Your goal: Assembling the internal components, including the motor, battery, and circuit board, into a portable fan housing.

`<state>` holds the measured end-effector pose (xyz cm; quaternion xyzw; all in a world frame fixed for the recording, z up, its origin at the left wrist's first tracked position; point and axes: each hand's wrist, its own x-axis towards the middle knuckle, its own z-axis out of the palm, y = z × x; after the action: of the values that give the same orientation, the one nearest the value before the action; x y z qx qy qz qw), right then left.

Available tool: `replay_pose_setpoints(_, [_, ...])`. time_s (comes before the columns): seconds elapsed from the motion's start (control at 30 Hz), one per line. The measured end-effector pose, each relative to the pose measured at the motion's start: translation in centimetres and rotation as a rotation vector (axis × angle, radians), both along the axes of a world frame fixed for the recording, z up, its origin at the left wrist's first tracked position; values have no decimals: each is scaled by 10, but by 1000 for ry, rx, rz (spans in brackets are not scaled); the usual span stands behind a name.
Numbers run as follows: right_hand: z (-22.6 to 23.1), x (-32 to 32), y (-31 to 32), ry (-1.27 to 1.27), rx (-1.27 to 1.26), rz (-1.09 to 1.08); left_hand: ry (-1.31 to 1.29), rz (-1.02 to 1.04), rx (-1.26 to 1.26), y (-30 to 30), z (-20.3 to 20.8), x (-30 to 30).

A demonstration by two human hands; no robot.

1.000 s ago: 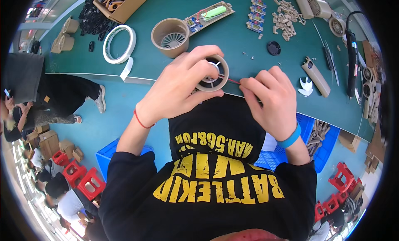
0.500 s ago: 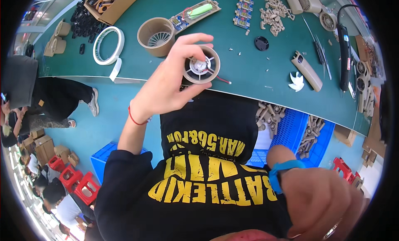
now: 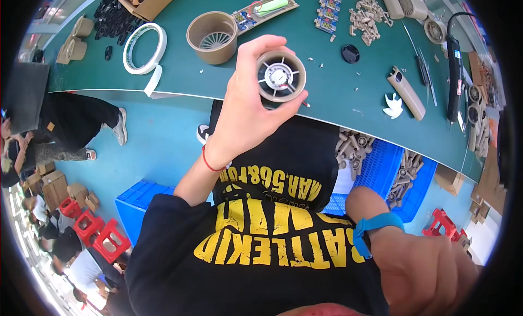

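Note:
My left hand (image 3: 248, 106) holds a short tan plastic cylinder (image 3: 280, 76) with a small motor and spokes inside, raised over the front edge of the green table (image 3: 338, 106). Fingers and thumb wrap its rim. My right hand (image 3: 430, 275) is pulled back close to the camera at the lower right, blurred, with a blue band on the wrist; nothing shows in it and its fingers cannot be made out.
On the table lie a tan ring housing (image 3: 212, 37), a white tape ring (image 3: 144, 48), a circuit board with a green cell (image 3: 265, 10), small tan parts (image 3: 370, 13), a white fan blade (image 3: 393, 105), a tan handle (image 3: 407, 92). Blue crates (image 3: 381, 174) of parts stand below.
My right hand left the cylinder and dropped back to the lower right near the camera. My left hand lifted the cylinder and turned its open face toward me.

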<state>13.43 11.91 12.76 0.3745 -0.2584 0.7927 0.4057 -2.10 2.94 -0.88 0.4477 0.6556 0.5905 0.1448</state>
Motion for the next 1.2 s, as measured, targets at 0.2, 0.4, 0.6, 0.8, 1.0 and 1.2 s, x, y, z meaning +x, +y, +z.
replay_pose_setpoints(0.2, [-26,27,31,-122,272,-529,-138,-119,17,3,5,-1])
replay_pose_setpoints(0.4, [-64,49,206,-1394,1108,-2076,-265,-178,76,-2,3,-7])
replay_pose_setpoints(0.6, [-98,95,305,-2086,1285,-1893,-258,-181,61,-3,0,-16])
replay_pose_setpoints(0.8, [-66,134,357,-1784,805,-1552,-268,-224,78,1,2,-16])
replay_pose_setpoints(1.0, [-6,36,184,-1012,48,-476,-182,-188,72,-4,5,-16])
replay_pose_setpoints(1.2, [-68,-27,110,-656,-17,-265,-144,-170,35,-5,2,-15])
